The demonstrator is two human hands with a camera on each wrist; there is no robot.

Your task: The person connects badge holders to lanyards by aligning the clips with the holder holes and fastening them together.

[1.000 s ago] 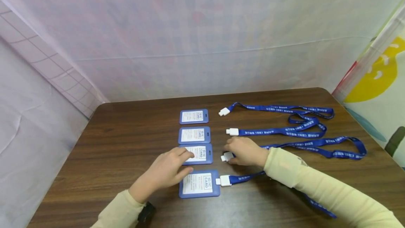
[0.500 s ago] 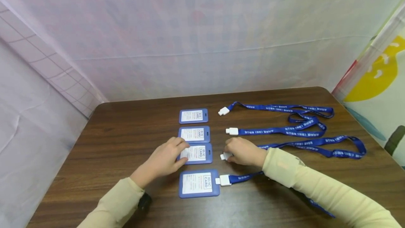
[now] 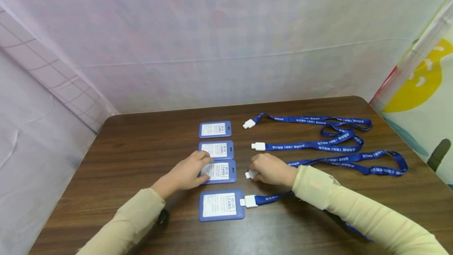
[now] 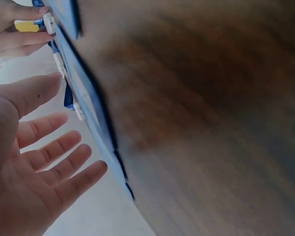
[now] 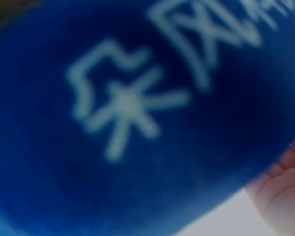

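My left hand is at the left edge of the third blue card holder from the back, its fingertips over that edge. In the left wrist view the left hand has its thumb and fingers spread and loosely extended. My right hand pinches the white clip of a blue lanyard, just right of that holder and apart from it. The right wrist view is filled by a blue strap with white characters, part of the palm showing at right. The nearest card holder has a white clip at its slot.
Two more card holders lie behind, in the same column. Two lanyards stretch across the table's back right, their white clips pointing left. The nearest lanyard passes under the right forearm. A white curtain hangs behind the brown table.
My left hand has drawn back leftward from over the third and nearest holders to the third one's left edge. The right hand stays almost still with the clip.
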